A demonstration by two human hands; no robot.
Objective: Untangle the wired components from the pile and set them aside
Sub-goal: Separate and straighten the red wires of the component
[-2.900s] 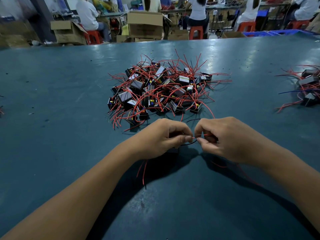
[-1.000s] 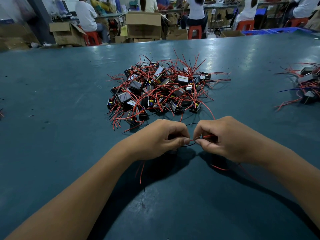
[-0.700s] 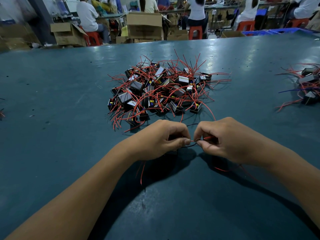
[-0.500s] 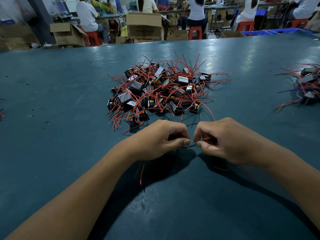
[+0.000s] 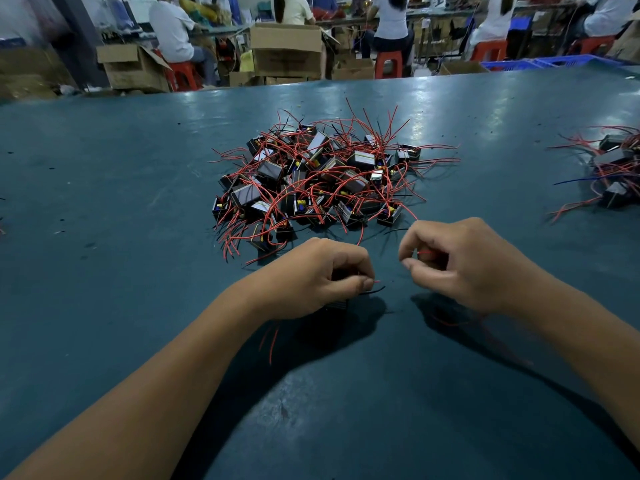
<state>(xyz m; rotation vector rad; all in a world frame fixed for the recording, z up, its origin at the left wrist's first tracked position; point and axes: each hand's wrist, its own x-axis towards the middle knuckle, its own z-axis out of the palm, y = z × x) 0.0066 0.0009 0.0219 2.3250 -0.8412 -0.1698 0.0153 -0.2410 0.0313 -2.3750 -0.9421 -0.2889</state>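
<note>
pile [image 5: 320, 178] of wired components sits mid-worktop [image 5: 104, 188], black blocks knotted in red leads, and everything below is placed from it. just in front of the pile, on my side, my left hand [image 5: 317, 275] is curled around one black component [image 5: 334, 304], thumb pressed to forefinger on its leads; a short red tip and a black wire [image 5: 374, 291] poke out past the thumb, and more red leads trail beneath the wrist. in front of the pile and a little to its right, my right hand [image 5: 460, 261] is curled too, pinching a red wire end [image 5: 424, 252] between thumb and forefinger. my hands are apart, with bare worktop between them. whether the right hand's wire belongs to the same component or to a second one i cannot tell; the palm hides it.

i judge this the separating step: one piece is out of the tangle and its leads are being parted. next, i'd say, the freed piece needs carrying far right of the pile, to the smaller set-aside heap [image 5: 613, 171] at the worktop's edge, without its loose leads snagging the pile's near wires. then back for another; most of the pile is left.
</note>
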